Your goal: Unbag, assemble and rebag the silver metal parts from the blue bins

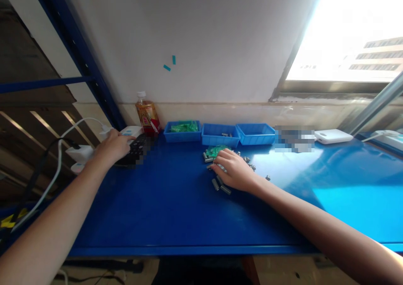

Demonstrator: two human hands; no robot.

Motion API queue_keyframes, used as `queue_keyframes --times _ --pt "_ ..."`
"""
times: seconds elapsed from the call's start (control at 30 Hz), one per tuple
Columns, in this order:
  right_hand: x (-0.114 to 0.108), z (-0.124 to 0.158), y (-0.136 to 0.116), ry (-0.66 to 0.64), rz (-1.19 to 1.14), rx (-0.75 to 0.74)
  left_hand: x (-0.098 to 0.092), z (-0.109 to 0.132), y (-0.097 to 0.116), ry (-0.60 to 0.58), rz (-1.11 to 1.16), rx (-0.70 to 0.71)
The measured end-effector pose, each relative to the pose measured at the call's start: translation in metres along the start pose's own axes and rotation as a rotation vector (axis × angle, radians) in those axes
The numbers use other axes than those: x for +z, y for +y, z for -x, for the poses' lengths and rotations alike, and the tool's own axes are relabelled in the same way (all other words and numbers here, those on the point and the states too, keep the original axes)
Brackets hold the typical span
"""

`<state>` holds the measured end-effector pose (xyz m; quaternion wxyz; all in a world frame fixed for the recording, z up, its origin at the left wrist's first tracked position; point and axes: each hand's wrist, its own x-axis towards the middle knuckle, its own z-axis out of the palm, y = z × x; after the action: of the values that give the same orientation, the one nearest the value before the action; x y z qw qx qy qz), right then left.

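Observation:
My right hand point(234, 170) rests on the blue table with its fingers curled over small metal cylinders; a shiny bit shows between thumb and fingers. Around it lie more loose metal cylinders point(215, 184), and a green plastic bag point(217, 150) sits just behind the fingertips. Off to the left, my left hand point(113, 147) reaches to a black flat object point(136, 148), partly blurred out, with its index finger stretched over it. The left thumb and the underside of that hand are hidden.
Three blue bins stand along the wall: one with green bags point(184, 127), a middle bin point(220, 141) with a few metal pieces, and a right bin point(256, 139). A drink bottle point(148, 117), white plugs with cables point(80, 152) and a white box point(333, 136) sit at the sides.

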<state>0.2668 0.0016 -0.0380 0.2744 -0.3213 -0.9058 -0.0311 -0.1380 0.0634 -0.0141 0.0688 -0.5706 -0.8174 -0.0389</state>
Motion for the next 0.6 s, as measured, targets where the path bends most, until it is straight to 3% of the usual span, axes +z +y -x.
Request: queue_keyframes --times 0.1,0.27,0.6 --pt "0.001 0.0 0.001 -0.002 -0.004 0.01 0.009 -0.004 -0.001 -0.055 -0.027 0.013" --pt "0.002 0.0 0.002 0.009 -0.004 0.011 0.003 -0.001 0.001 -0.113 -0.023 0.069" --pt "0.001 0.0 0.001 0.002 -0.001 0.014 0.012 -0.007 -0.015 -0.037 0.05 0.107"
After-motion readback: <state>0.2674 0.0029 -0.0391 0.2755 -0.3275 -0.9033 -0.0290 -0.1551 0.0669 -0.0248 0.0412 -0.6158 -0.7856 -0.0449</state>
